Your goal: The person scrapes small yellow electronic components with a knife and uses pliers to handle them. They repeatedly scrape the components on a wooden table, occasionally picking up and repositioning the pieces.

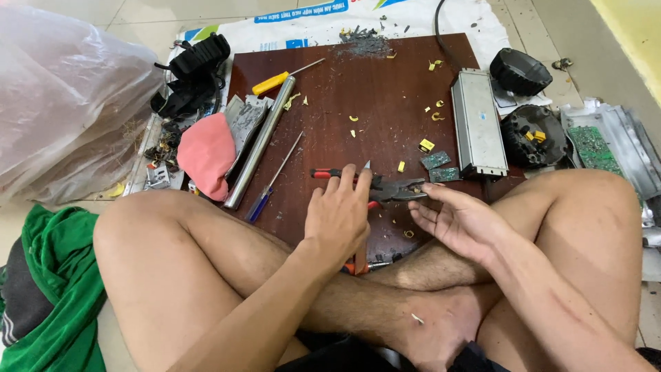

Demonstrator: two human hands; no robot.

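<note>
Sat cross-legged before a dark reddish-brown wooden board [385, 103]. Rested the left hand [337, 213] on the red-handled steel pliers [385, 187] near the board's front edge, fingers draped over the handles but not visibly clamped. Held the right hand [461, 220] open, palm up, just beside the plier nose, empty as far as could be told. Lay crosswise on the board, long axis left to right, handles leftward, nose rightward. Nearer the left hand. Further back on the board: a long grey metal box [476, 124]; at its left edge, a silver metal tube [260, 145].
</note>
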